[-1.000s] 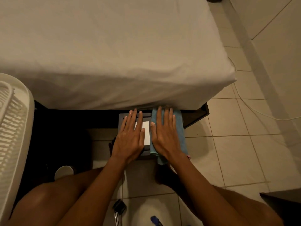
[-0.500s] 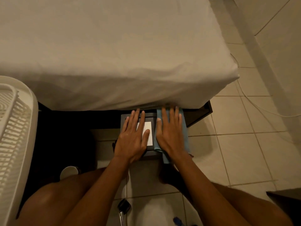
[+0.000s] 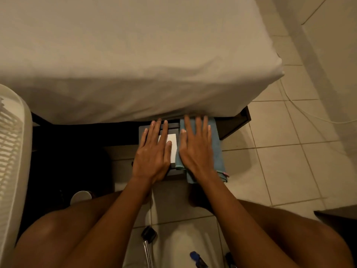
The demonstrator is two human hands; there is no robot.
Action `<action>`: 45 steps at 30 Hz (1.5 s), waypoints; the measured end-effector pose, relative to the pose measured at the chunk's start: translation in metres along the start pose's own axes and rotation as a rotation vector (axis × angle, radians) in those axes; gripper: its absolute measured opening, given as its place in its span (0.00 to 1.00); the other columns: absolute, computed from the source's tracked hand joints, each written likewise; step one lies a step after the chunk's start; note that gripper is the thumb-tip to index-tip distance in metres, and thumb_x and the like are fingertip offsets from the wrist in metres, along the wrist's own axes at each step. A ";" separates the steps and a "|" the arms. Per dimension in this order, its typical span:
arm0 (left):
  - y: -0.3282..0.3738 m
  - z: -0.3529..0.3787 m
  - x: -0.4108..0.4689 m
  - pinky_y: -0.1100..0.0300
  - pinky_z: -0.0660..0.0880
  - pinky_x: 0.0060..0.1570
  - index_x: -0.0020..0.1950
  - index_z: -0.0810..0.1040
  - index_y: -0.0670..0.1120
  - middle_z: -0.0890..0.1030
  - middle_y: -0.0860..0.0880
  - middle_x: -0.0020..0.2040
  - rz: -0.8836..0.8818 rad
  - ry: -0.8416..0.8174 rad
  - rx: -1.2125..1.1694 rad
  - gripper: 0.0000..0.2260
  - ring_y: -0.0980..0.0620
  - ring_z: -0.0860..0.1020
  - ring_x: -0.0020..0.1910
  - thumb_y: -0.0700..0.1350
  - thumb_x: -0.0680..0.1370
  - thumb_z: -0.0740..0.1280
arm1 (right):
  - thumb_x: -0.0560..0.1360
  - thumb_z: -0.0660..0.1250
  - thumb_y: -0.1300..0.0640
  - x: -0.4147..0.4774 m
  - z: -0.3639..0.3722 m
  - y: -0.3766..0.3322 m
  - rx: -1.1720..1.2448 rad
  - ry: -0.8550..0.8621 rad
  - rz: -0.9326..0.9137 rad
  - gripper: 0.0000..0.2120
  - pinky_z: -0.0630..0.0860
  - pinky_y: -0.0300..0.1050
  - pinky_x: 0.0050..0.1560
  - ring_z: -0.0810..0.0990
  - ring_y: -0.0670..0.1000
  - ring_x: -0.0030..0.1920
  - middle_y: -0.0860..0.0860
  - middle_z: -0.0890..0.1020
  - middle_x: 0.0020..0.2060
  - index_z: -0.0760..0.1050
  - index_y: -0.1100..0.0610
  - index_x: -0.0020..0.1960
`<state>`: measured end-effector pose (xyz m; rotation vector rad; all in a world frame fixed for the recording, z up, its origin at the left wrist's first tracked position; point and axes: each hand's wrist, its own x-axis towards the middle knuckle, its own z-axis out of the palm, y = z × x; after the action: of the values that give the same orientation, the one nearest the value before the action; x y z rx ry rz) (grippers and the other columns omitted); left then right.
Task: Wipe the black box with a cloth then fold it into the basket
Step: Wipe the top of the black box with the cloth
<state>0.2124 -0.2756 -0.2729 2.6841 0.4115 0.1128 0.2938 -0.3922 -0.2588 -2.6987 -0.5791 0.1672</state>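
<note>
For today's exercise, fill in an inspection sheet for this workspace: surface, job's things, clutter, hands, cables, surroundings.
Surface: pale tiled floor.
Job's things: black box on the floor at the bed's edge; blue cloth spread on it; white basket at left.
Clutter: white round object, dark tools near the knees.
Hands: left hand flat on the box; right hand flat on the cloth.
Cables: white cable on the tiles.
Surroundings: bed with a white sheet.

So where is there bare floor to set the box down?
Bare tiles lie right of the cloth, out toward the cable. Crowded: both hands, left and right, cover the box; the basket and a cup fill the left.
</note>
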 end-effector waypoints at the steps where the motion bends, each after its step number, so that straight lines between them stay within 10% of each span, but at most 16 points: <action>1: -0.001 0.000 0.000 0.55 0.42 0.78 0.80 0.44 0.49 0.46 0.48 0.81 0.002 -0.004 -0.005 0.26 0.54 0.40 0.79 0.53 0.83 0.46 | 0.83 0.45 0.47 -0.009 0.000 0.001 0.010 -0.017 -0.057 0.27 0.41 0.53 0.79 0.40 0.52 0.79 0.54 0.47 0.80 0.45 0.48 0.80; 45: 0.004 0.001 0.003 0.54 0.44 0.78 0.80 0.44 0.49 0.47 0.49 0.81 -0.029 0.013 0.010 0.27 0.55 0.41 0.79 0.54 0.82 0.48 | 0.82 0.50 0.44 -0.018 -0.021 0.056 -0.010 -0.084 -0.146 0.29 0.40 0.53 0.77 0.39 0.49 0.79 0.47 0.43 0.80 0.40 0.38 0.78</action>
<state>0.2160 -0.2787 -0.2718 2.6870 0.4559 0.1196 0.3022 -0.4543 -0.2601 -2.6560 -0.8012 0.2398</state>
